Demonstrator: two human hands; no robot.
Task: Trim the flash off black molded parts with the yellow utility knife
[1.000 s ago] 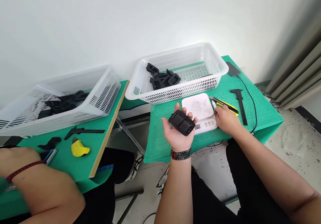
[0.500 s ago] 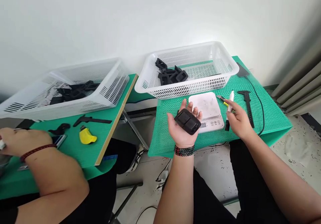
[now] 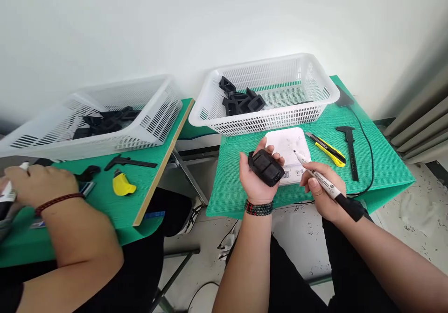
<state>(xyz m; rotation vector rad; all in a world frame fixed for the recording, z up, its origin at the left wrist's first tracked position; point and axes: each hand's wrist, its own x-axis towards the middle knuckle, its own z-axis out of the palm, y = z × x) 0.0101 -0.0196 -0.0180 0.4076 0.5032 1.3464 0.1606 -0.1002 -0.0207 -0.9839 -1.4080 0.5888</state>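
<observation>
A black rectangular plastic part (image 3: 266,167) rests on the upturned palm of my left hand (image 3: 257,182), with the fingers curled round its far side. Between the fingers and thumb of my right hand (image 3: 325,189) is a white marker (image 3: 324,182); its dark tip is bare and points up and left, and a black cap sits on its rear end. Behind my hands lies a white digital scale (image 3: 289,147), its display partly covered by my left fingers. A yellow utility knife (image 3: 327,149) with its blade showing lies right of the scale.
A white basket (image 3: 266,124) with several black parts (image 3: 241,100) stands behind the scale. Black calipers (image 3: 350,152) and a cabled black device (image 3: 345,97) lie at right. On the left table (image 3: 147,187), a co-worker's hand (image 3: 42,187) holds a marker near a yellow tool (image 3: 122,184).
My right hand has lifted the marker off the table and turned it, so its uncapped tip now points toward the scale. My left hand still holds the black part, nearly in place.
</observation>
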